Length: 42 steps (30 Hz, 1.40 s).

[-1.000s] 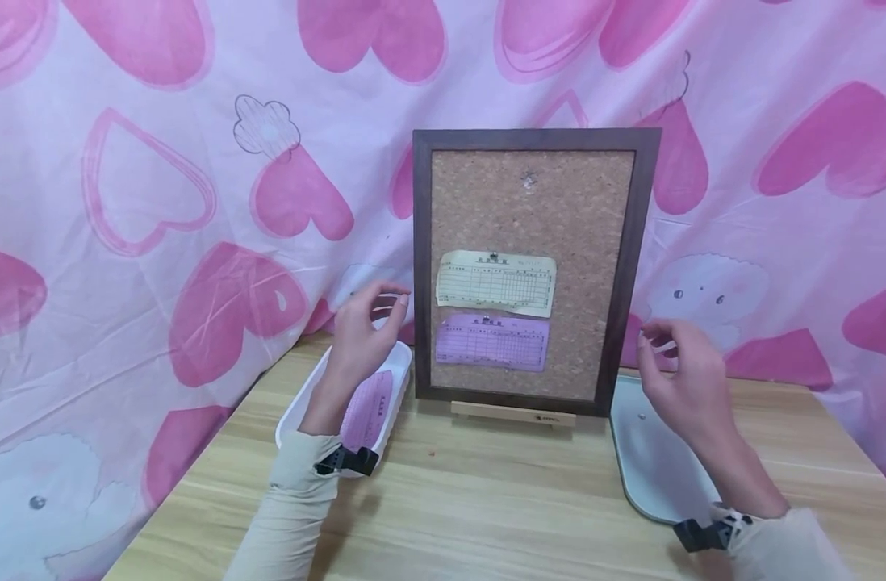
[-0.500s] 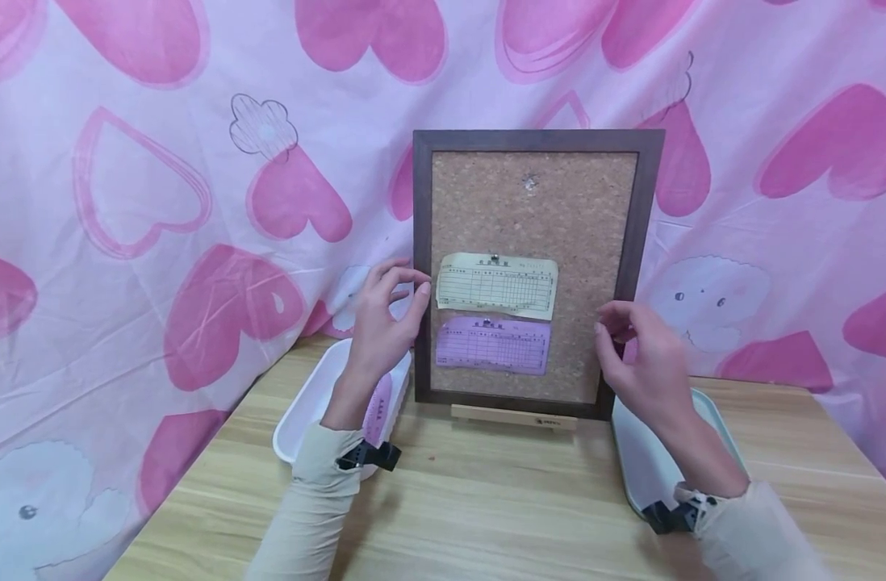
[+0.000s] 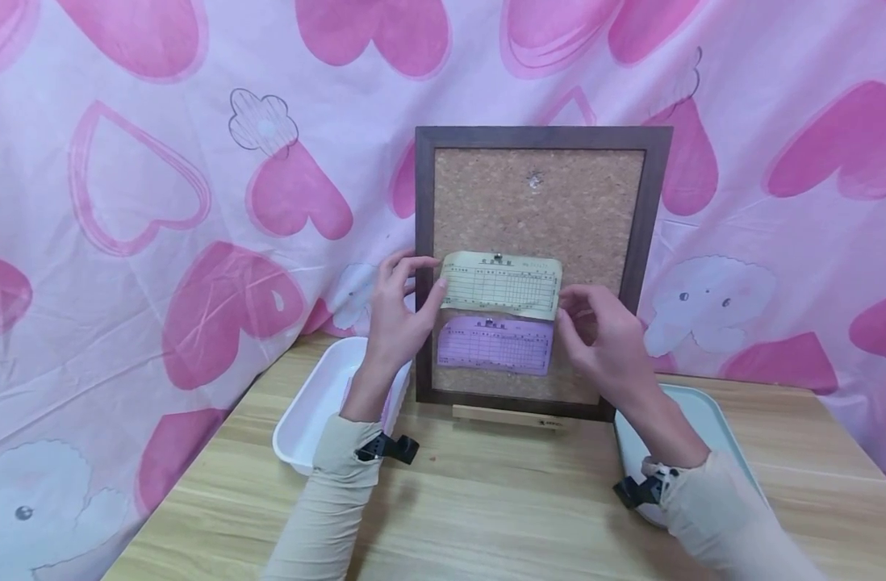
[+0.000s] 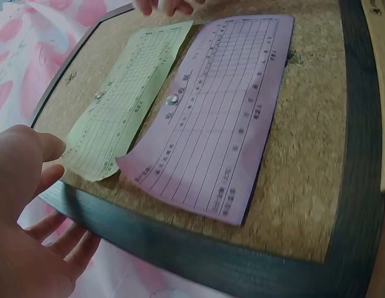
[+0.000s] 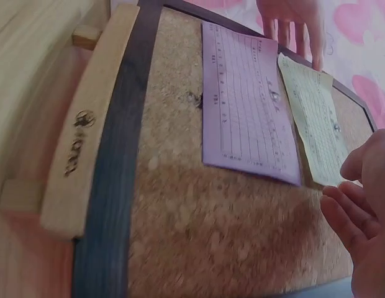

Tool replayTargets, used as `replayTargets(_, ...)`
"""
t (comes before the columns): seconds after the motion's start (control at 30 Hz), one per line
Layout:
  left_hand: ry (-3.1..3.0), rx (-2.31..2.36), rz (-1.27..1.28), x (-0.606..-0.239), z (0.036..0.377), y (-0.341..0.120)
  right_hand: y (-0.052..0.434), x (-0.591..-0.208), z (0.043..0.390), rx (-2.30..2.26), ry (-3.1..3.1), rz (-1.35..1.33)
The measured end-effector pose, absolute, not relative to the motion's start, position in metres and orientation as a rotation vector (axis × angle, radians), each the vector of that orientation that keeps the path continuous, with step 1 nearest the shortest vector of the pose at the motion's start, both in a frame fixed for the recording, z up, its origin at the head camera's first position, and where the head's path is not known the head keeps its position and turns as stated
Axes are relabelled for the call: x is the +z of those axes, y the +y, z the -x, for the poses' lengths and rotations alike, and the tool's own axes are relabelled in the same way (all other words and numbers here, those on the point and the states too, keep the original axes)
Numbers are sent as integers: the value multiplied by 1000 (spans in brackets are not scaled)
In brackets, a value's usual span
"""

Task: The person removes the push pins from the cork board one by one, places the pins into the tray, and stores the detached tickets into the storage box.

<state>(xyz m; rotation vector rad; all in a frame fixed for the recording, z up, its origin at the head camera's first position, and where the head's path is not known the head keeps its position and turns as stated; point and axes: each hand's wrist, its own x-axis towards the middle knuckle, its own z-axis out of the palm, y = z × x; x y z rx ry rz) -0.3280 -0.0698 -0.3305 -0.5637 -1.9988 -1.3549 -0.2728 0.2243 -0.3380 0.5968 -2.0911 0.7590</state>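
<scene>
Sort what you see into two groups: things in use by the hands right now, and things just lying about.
In use: left hand and right hand, each at one end of the yellow slip pinned to the cork board.

Lying about: purple slip, white tray, grey tray, wooden stand.

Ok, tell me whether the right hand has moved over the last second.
Yes. The right hand has moved left, from beyond the cork board's right frame edge to the yellow slip's right end.
</scene>
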Motion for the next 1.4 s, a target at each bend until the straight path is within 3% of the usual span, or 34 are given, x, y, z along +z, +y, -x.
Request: replayTargets(1.4,-2079,-1270,426,-338,333,-54,164,-288,310,576,-2186,-523)
